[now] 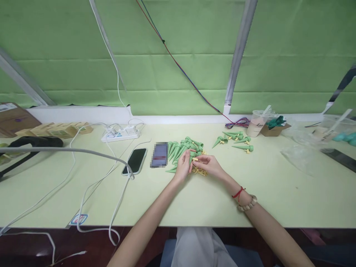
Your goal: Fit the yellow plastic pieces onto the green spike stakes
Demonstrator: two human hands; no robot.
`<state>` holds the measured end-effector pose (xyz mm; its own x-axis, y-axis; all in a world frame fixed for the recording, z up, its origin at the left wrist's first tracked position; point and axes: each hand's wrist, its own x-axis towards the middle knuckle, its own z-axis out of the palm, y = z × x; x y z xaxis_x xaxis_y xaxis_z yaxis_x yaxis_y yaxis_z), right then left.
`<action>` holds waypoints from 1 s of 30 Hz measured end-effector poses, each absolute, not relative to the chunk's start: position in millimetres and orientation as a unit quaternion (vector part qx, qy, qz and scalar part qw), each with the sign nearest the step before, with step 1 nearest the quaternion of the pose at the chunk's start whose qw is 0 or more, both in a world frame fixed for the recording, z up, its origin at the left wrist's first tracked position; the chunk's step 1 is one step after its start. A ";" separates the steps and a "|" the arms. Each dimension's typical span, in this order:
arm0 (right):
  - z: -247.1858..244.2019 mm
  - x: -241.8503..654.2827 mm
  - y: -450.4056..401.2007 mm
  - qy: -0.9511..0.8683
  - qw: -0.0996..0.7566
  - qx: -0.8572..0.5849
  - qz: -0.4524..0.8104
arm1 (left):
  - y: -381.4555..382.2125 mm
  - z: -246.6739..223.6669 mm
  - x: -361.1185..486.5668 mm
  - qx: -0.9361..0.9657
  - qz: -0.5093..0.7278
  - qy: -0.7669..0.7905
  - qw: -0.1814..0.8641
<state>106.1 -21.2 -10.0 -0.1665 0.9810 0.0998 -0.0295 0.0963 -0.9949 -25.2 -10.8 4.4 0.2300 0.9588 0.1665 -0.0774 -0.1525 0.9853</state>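
Observation:
My left hand (184,165) is closed around a green cone-shaped piece (191,157) in front of a pile of green cones (180,150). My right hand (210,165) pinches a small yellow part (195,159) against that piece. Just under my hands lie several loose yellow parts (200,171). To the right, at the back of the table, a smaller group of green cones (233,135) has yellow parts fitted to them. One such cone (242,147) lies a little nearer to me.
Two phones (135,161) (159,154) lie left of the pile. White cables (96,182) cross the left side from a power strip (121,134). At right are a drink cup (256,124), a small box (274,129), plastic bags (299,157) and a dark phone (339,158).

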 end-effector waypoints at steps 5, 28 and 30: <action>-7.4 102.2 -23.2 -0.584 0.498 -0.453 0.453 | -12.9 6.2 -26.4 0.588 0.500 0.374 0.514; 0.5 111.0 -25.1 -0.504 0.406 -0.420 0.636 | -12.7 9.2 -31.7 0.621 0.492 0.357 0.495; 0.2 112.2 -26.5 -0.452 0.397 -0.391 0.696 | -11.5 12.2 -35.2 0.645 0.466 0.348 0.496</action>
